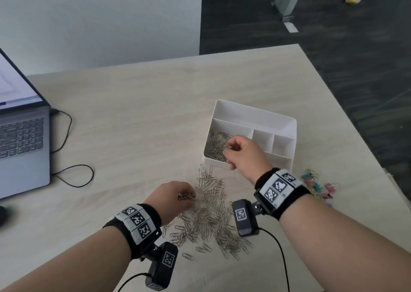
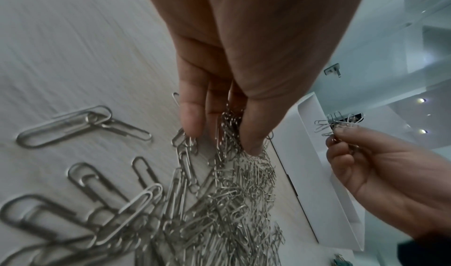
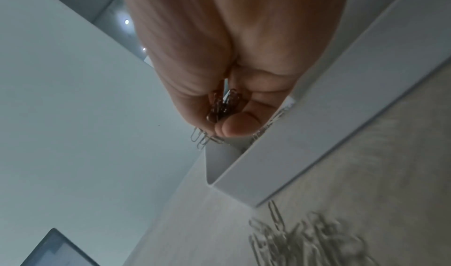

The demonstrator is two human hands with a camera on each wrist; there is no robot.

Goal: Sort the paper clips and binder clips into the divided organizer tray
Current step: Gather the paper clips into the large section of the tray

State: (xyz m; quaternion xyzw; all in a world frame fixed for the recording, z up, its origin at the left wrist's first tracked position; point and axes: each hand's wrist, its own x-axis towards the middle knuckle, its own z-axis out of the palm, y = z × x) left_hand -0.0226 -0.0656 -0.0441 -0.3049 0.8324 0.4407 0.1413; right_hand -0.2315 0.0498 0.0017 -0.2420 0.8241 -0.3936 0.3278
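Observation:
A heap of silver paper clips [image 1: 211, 216] lies on the light wooden table in front of the white divided tray [image 1: 287, 122]. The tray's large left compartment holds a layer of paper clips [image 1: 214, 147]. My right hand [image 1: 235, 146] hovers over that compartment and pinches a small bunch of paper clips [image 3: 223, 104], also visible as a bunch [image 2: 336, 123] above the tray wall [image 2: 324, 183]. My left hand [image 1: 184, 195] sits at the heap's left edge, fingers curled round a clump of clips [image 2: 229, 131]. Coloured binder clips [image 1: 315, 185] lie right of my right wrist.
An open laptop [image 1: 22, 140] stands at the left with a black cable [image 1: 73, 174] looping on the table. The table's right edge runs diagonally past the tray, with dark floor beyond. The tray's small right compartments [image 1: 282, 144] show nothing inside.

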